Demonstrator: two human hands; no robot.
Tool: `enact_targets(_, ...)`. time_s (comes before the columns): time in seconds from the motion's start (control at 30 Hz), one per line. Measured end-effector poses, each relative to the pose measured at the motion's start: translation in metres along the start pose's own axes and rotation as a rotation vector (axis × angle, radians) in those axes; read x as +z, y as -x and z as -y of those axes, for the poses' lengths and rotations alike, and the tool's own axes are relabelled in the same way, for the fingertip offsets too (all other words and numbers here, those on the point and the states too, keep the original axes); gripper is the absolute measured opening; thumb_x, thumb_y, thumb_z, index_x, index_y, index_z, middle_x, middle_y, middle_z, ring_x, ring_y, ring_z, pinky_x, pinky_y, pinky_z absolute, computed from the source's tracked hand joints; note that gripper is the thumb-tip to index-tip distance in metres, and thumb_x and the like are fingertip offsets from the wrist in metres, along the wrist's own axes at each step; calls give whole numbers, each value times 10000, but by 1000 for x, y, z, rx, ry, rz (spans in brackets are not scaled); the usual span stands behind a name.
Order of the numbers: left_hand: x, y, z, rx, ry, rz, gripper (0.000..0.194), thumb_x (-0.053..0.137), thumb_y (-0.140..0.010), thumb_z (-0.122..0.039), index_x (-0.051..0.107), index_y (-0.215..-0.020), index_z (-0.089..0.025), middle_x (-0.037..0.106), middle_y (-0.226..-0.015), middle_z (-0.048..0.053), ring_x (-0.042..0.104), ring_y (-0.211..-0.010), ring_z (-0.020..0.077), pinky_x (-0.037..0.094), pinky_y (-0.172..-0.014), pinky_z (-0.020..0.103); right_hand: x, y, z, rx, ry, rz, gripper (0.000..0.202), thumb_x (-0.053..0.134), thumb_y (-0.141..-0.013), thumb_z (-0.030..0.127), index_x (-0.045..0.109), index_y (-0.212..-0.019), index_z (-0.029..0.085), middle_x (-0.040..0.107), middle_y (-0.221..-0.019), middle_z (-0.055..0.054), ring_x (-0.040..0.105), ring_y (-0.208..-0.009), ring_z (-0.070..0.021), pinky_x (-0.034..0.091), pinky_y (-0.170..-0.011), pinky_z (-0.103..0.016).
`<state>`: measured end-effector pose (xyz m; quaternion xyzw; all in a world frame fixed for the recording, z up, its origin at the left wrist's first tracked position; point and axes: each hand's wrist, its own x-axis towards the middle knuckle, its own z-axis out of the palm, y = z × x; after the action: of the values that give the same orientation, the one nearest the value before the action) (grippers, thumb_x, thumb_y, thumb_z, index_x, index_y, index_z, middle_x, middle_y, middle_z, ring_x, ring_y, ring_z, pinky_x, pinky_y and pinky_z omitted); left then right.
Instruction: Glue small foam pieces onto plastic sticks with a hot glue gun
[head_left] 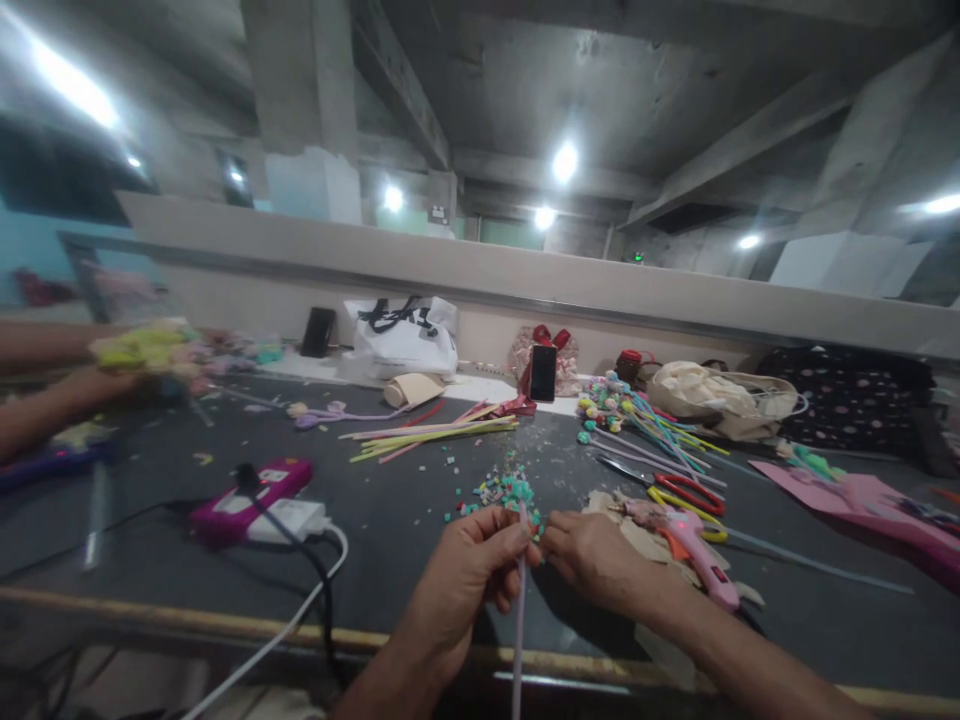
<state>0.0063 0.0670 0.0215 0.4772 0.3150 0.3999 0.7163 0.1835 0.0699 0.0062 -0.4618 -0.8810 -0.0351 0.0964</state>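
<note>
My left hand pinches a thin lilac stem between thumb and fingers. The stem stands nearly upright in view, its lower end running past the table's front edge. Close by on the right, my right hand has its fingers drawn together at the near side of a loose pile of small teal, white and red pieces. Whatever those fingertips hold, if anything, is hidden. Right of my right hand, a pink glue gun lies by crumpled tan paper.
Scissors with red and yellow handles, loose coloured stems and stems with colourful tips lie beyond. A phone leans at the back. Left are a magenta power strip with cables and another person's hands with yellow flowers.
</note>
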Motion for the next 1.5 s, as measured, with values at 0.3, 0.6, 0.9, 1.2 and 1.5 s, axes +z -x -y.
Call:
enact_targets(0.3,7,-7,13,-54,3,4,230,591,-636,-352,546,-589,-132,499,-385,-50,387,-309,30,285,-325,132,-18,5,24,278,-304,-226,119,378,-715,95,459,-674,172,470,-553,47,433,-501,-76,295,-438,-163)
enact_targets(0.6,7,-11,18,-12,32,-11,254,603,-618,-377,539,-586,-133,499,-376,-49,389,-298,29,297,-324,131,-32,-1,46,391,-568,-353,100,446,-668,112,518,-629,169,475,-499,59,421,-454,-69,290,-423,-166)
enact_targets(0.9,10,-4,11,-9,-15,-3,262,539,-676,-375,526,-564,-138,474,-348,-50,368,-295,35,297,-327,138,-29,2,50,404,-723,-383,79,466,-702,155,541,-681,165,517,-543,44,446,-487,-79,328,-450,-175)
enact_targets(1.2,10,-6,15,9,8,29,279,498,-704,-373,500,-548,-142,435,-330,-58,333,-281,36,286,-319,150,-21,3,45,456,-1409,-214,175,471,-752,285,491,-668,133,512,-556,40,396,-365,-26,273,-338,-131)
enact_targets(1.5,10,-6,13,-9,-3,-33,296,482,-716,-385,501,-554,-139,436,-321,-60,333,-282,31,279,-327,143,-17,4,39,505,-1425,-311,85,531,-703,203,517,-775,160,484,-504,75,414,-350,-30,285,-301,-108)
